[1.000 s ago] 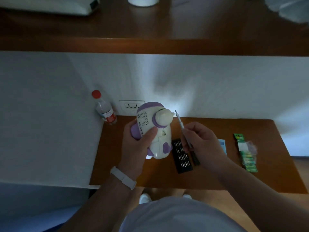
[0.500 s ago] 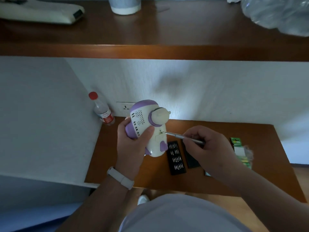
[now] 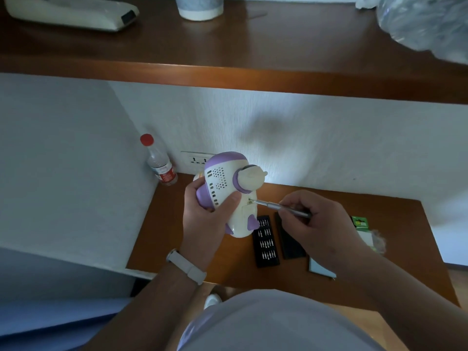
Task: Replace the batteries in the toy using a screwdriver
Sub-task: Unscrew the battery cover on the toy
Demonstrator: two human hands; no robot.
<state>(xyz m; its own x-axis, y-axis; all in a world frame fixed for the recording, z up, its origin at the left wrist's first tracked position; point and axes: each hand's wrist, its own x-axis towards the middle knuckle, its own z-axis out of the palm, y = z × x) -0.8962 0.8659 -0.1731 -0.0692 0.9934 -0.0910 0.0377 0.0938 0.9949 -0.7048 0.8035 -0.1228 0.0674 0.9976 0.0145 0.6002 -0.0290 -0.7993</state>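
Two hands work above the wooden worktop (image 3: 177, 236): the left hand (image 3: 205, 214) wraps its fingers round the rounded white-and-purple plastic toy (image 3: 228, 193), while the right hand (image 3: 314, 224) pinches a slim metal screwdriver (image 3: 281, 205), tip on the toy's back panel.

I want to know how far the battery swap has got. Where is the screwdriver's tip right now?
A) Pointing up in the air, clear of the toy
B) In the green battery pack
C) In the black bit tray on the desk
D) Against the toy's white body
D: the right hand holds the screwdriver with its tip set against the white body of the toy, which the left hand grips.
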